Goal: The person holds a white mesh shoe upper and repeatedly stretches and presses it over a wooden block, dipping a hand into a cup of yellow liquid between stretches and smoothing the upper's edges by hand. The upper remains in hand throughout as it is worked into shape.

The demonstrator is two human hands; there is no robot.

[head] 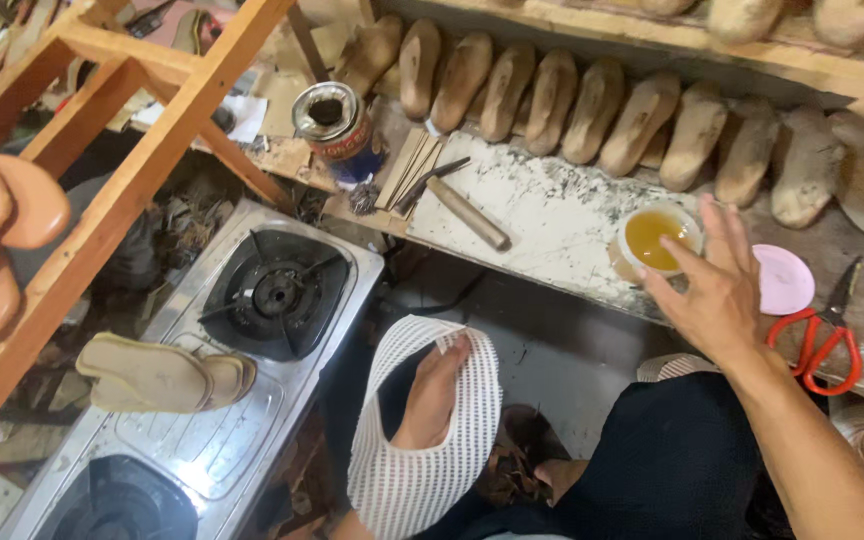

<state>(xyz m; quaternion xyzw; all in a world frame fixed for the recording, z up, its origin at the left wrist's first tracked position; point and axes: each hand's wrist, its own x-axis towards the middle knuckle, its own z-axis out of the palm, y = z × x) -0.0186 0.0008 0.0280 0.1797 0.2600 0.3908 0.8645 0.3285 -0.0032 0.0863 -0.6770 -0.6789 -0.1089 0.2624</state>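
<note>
My left hand [434,392] is tucked inside a white mesh shoe upper [430,460], holding it low in front of my lap. My right hand [714,282] reaches over the worn white bench top [552,215], fingers spread, its fingertips at the rim of a small white cup [658,238] of amber liquid. Whether the fingers touch the liquid I cannot tell. A pink lid [784,280] lies just right of that hand.
A row of wooden shoe lasts [592,105] lines the back of the bench. A hammer [457,200], a tin can [337,125] and red-handled scissors [820,335] lie on it. A steel gas stove [252,330] at the left carries tan insoles [157,375]. A wooden frame [122,190] crosses the upper left.
</note>
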